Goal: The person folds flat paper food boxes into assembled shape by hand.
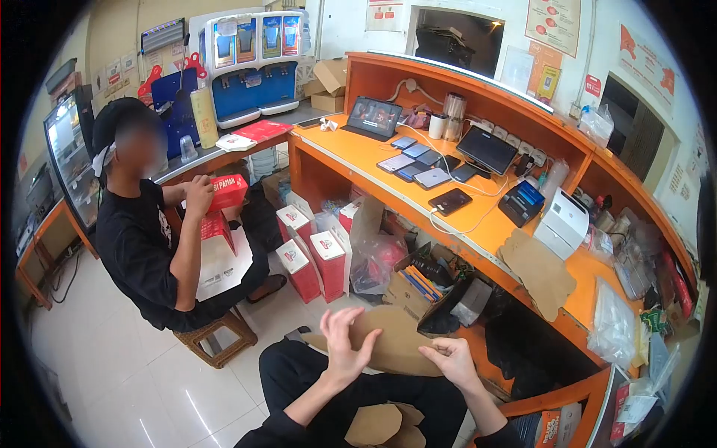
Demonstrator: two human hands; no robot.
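Observation:
A flat brown cardboard piece (403,340) with a rounded outline is held up above my lap. My right hand (453,362) pinches its right edge between thumb and fingers. At its left end, my left hand (345,347) has its fingers raised and spread, with the thumb apart against or just in front of the cardboard; firm contact cannot be made out. More folded brown cardboard (377,424) lies on my lap below. On the orange counter to the right rests a stack of similar flat brown cardboard pieces (536,272).
A seated co-worker (149,224) at left handles a red and white box (226,193). Several red and white boxes (326,257) stand on the floor ahead. The orange counter (493,237) carries phones, a tablet (373,117) and a white printer (562,228). A carton (411,293) sits underneath.

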